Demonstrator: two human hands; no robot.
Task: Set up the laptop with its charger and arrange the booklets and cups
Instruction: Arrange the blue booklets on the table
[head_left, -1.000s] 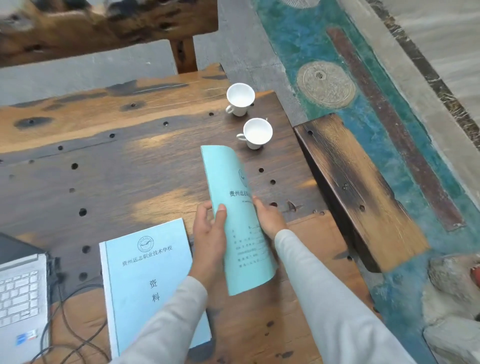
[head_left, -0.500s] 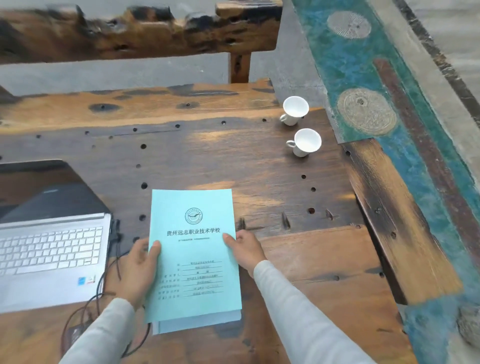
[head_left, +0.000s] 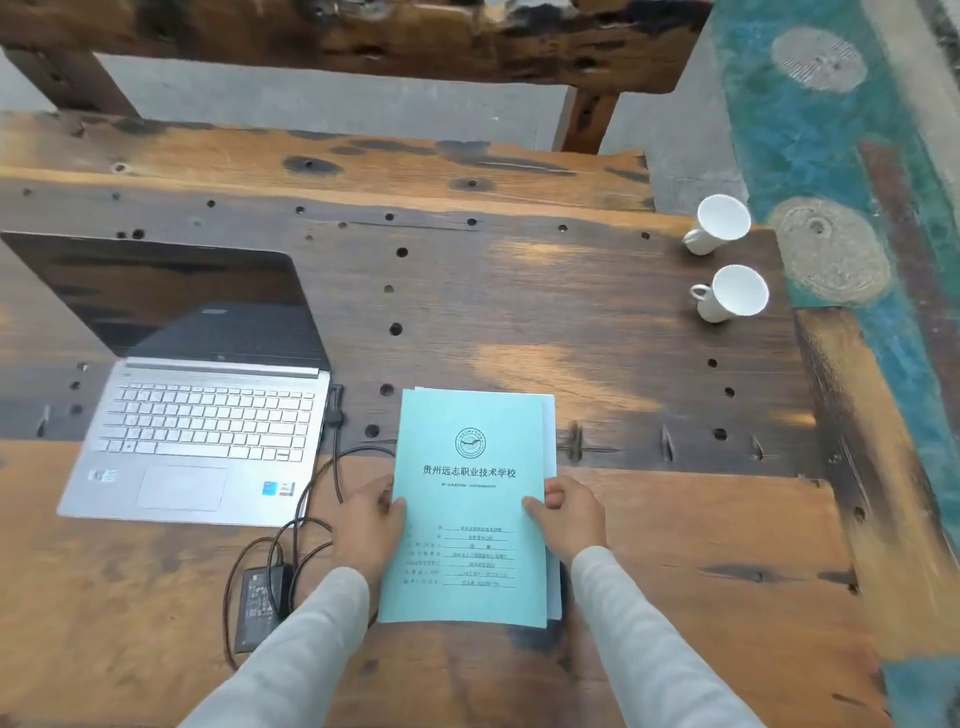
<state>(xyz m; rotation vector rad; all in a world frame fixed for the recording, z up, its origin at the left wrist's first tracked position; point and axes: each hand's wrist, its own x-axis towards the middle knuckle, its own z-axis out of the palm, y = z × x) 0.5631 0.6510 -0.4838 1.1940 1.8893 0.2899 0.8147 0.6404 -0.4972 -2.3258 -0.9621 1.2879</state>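
A turquoise booklet (head_left: 470, 499) lies on top of a paler booklet (head_left: 549, 436), whose edge shows along the right side. My left hand (head_left: 371, 525) grips the stack's left edge with the thumb on the cover. At the right edge my right hand (head_left: 569, 514) holds the stack the same way. An open silver laptop (head_left: 202, 431) sits to the left, its screen dark. A black cable runs from its right side to the charger brick (head_left: 260, 605) beside my left forearm. Two white cups (head_left: 717, 223) (head_left: 732, 293) stand at the far right of the table.
The wooden table (head_left: 519, 312) is rough and dotted with holes. A wooden bench (head_left: 363, 36) runs along the far side. To the right, beyond the table edge, lies a blue-green floor with round patterned discs (head_left: 828, 249).
A second ago I held the turquoise booklet curved in the air beside the paler one. It came down onto the paler booklet, and both hands now hold the stack by its edges.
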